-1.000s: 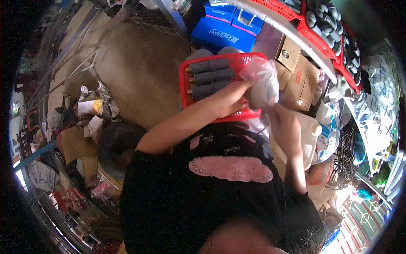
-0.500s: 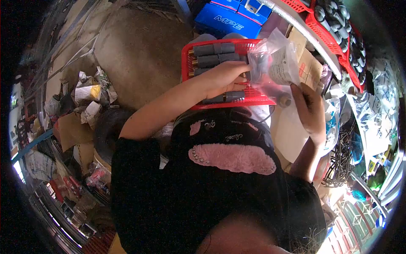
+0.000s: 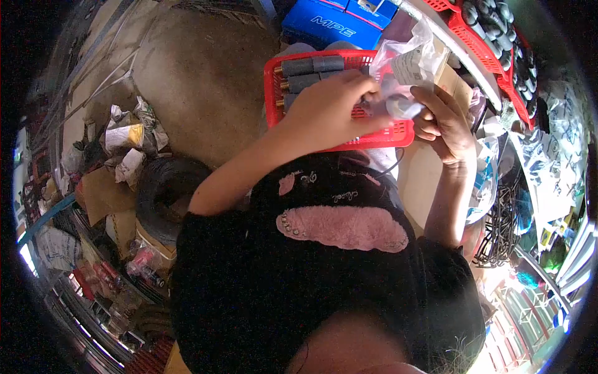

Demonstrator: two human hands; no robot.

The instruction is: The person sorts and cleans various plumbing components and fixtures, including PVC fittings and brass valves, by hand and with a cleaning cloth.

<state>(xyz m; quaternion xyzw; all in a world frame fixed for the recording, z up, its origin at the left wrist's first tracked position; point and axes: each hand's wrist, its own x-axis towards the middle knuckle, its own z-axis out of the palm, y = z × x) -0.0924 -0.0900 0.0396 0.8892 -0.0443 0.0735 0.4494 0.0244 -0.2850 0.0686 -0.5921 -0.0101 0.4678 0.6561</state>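
A red plastic basket point(image 3: 270, 93) holds several grey cylindrical parts point(image 3: 311, 65) with brass-coloured ends. Over its right half, my left hand point(image 3: 339, 112) has its thumb and fingers apart, with nothing visible between them. My right hand point(image 3: 445, 121) grips a clear plastic bag point(image 3: 408, 59) with a printed label, fingers closed at its lower end. Inside that end of the bag sits a grey cylindrical part point(image 3: 398, 106), partly hidden by the plastic and my fingers.
Blue boxes marked MPE point(image 3: 333, 25) stand beyond the basket. Red trays of grey parts point(image 3: 479, 47) are at the upper right. A black coil point(image 3: 149, 199) and crumpled paper point(image 3: 128, 134) lie to the left. Cardboard point(image 3: 455, 84) and black metal hooks point(image 3: 498, 230) are at the right.
My left hand has opened out and turned above the basket. My right hand has moved up and left to the bag's lower end. The grey part in the bag has shifted up and left.
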